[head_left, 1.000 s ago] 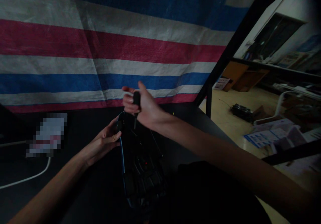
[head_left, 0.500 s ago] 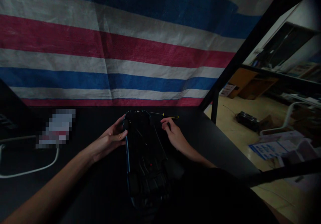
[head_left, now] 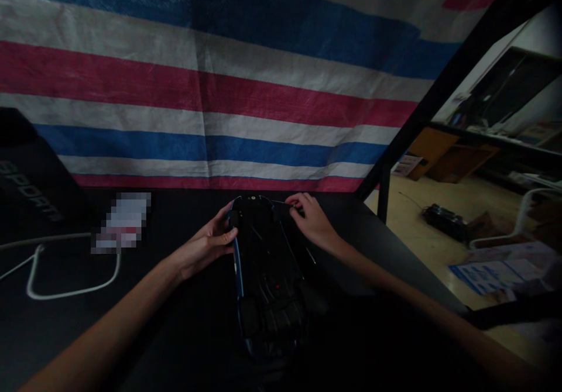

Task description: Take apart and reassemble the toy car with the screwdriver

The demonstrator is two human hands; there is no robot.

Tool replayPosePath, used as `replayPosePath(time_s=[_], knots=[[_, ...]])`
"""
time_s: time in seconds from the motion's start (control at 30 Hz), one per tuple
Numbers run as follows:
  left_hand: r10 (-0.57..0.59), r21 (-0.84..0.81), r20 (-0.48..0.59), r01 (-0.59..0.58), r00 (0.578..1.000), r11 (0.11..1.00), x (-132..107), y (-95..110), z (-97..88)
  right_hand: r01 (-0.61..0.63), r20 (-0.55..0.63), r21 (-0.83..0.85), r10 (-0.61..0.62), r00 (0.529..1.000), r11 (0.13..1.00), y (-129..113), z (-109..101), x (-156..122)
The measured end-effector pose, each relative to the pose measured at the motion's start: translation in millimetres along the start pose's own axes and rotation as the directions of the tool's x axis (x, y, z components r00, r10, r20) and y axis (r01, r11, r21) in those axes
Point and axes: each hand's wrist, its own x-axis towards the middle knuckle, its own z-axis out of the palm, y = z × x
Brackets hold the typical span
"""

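Observation:
A dark blue toy car (head_left: pixel 270 269) lies upside down on the black table, its underside and wheels facing up. My left hand (head_left: pixel 215 240) grips its far left side, thumb on the edge near a wheel and the other fingers partly hidden. To the right of the car's far end, my right hand (head_left: pixel 309 216) has its fingers closed over the handle of a screwdriver (head_left: pixel 281 203). The thin shaft points left toward the car, and most of the handle is covered by my fingers.
A blurred-out pale object (head_left: pixel 125 219) with a white cable (head_left: pixel 74 295) lies on the left. Behind it stands a black bag or box (head_left: pixel 33 175) with white lettering. A striped sheet (head_left: pixel 246 111) hangs behind the table (head_left: pixel 386 251); a black frame post (head_left: pixel 384 193) rises at right.
My right hand has moved onto the screwdriver handle and closed over it. My left hand stays on the toy car. The whole view has shifted slightly.

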Motion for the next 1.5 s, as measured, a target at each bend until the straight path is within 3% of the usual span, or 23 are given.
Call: replayPosePath(time_s=[0.07, 0.13, 0.23, 0.33, 0.47, 1.03, 1.2, 1.37, 1.5], knots=[[-0.002, 0.009, -0.021, 0.002, 1.000, 1.000, -0.4, 0.7, 1.0, 0.019, 0.025, 0.000, -0.019, 1.000, 1.000, -22.0, -15.7, 14.8], [-0.009, 0.018, -0.032, 0.010, 0.999, 1.000, -0.4, 1.4, 1.8, 0.042, 0.136, -0.049, -0.035, 0.990, 0.998, -52.2, -23.3, 25.1], [-0.012, 0.024, -0.033, 0.012, 0.999, 1.000, 0.4, 2.0, 2.3, 0.057, 0.303, -0.178, 0.000, 0.953, 0.982, -97.6, -15.9, 29.7], [-0.003, 0.027, -0.042, 0.004, 0.999, 1.000, 0.0, 2.8, 4.7, 0.087, 0.416, -0.228, 0.016, 0.909, 0.970, -122.5, 0.8, 29.4], [0.000, 0.012, -0.075, 0.001, 0.997, 1.000, -2.8, 4.2, 11.8, 0.077, 0.449, -0.251, 0.045, 0.893, 0.965, -124.9, 9.5, 32.9], [0.034, -0.040, -0.067, -0.037, 0.997, 0.999, -3.8, 5.1, 17.2, 0.081, 0.446, -0.113, -0.022, 0.895, 0.990, -113.5, -2.9, 44.7], [0.018, -0.004, -0.128, -0.019, 0.992, 1.000, -4.2, 6.1, 17.3, 0.072, 0.432, -0.161, 0.004, 0.902, 0.984, -122.8, -10.6, 24.1], [0.036, -0.046, -0.093, -0.040, 0.995, 0.998, -2.2, 4.0, 11.3, 0.095, 0.527, -0.164, 0.005, 0.850, 0.982, -132.4, -19.3, -11.0], [0.036, -0.034, -0.115, -0.040, 0.993, 0.999, -0.8, 4.2, 11.3, 0.120, 0.518, -0.146, -0.027, 0.855, 0.982, -132.2, -22.4, -18.1]])
